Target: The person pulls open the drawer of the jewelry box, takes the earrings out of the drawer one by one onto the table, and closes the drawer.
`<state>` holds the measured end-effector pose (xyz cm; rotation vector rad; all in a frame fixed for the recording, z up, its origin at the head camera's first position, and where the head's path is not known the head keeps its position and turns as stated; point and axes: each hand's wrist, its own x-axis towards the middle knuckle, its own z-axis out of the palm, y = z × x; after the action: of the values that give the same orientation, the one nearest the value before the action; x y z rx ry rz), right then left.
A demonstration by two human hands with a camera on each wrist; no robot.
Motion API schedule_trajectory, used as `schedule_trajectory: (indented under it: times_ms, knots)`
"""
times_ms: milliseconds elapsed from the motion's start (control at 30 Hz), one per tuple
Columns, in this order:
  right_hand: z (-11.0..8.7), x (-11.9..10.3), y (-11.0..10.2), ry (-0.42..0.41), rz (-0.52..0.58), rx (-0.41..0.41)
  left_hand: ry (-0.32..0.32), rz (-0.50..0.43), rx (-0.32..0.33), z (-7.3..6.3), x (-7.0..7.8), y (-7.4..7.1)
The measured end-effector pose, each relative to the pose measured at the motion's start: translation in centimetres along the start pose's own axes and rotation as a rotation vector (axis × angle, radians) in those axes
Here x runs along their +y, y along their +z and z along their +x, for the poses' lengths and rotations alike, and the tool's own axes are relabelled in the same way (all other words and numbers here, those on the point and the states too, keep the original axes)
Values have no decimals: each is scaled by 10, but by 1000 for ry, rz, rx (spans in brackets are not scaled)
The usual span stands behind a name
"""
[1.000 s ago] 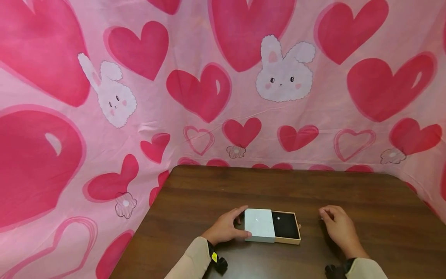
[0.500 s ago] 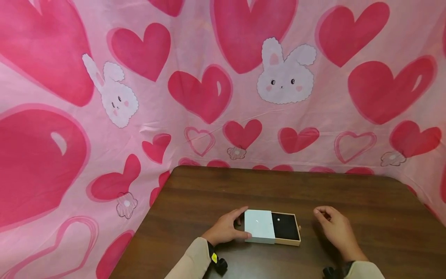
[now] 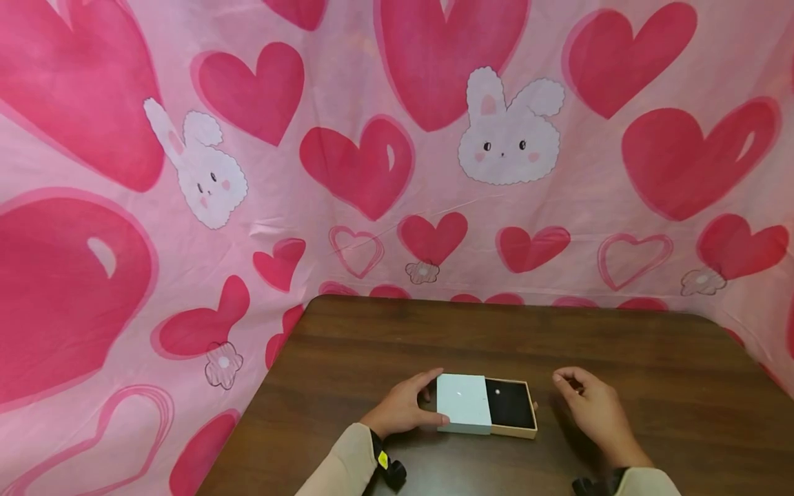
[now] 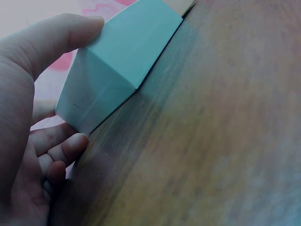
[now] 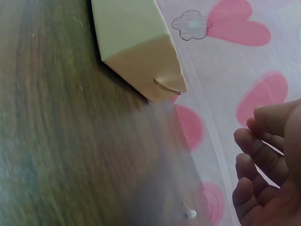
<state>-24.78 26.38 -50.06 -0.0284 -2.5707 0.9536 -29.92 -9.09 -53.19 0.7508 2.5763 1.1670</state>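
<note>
A jewelry box with a pale sleeve (image 3: pixel 462 406) lies on the table, its tan drawer (image 3: pixel 515 432) partly pulled out to the right. A small white pearl (image 3: pixel 497 391) sits on the drawer's black pad (image 3: pixel 512 406). My left hand (image 3: pixel 397 408) grips the sleeve's left end, thumb in front and forefinger behind. To the right of the drawer is my right hand (image 3: pixel 595 413), fingers curled, thumb and forefinger tips together; I cannot tell whether they pinch something tiny. In the right wrist view, a pearl stud earring (image 5: pixel 191 213) lies on the table near that hand, hidden in the head view.
The dark wooden table (image 3: pixel 397 337) reaches back to a pink cloth (image 3: pixel 434 186) printed with hearts and rabbits, which also hangs at the left. A small ribbon tab (image 5: pixel 167 87) sticks out of the drawer's end. Each wrist wears a black camera strap.
My right hand has shifted a little to the left, nearer the drawer's end. The left hand and the box stay where they were.
</note>
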Motion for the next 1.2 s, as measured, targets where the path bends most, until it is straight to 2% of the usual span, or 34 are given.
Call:
schedule_trajectory:
  times_ms: [233,667,1200]
  knots:
    - [-5,-3,6,-2,21,-29,-4,-7,-17,-3,-2,1]
    - [-7,-9,11,-61,28,1,8,12,-17,-3,-1,-1]
    - [-13,-19,16,-18,46,-75,-6,24,-22,-6,0,-3]
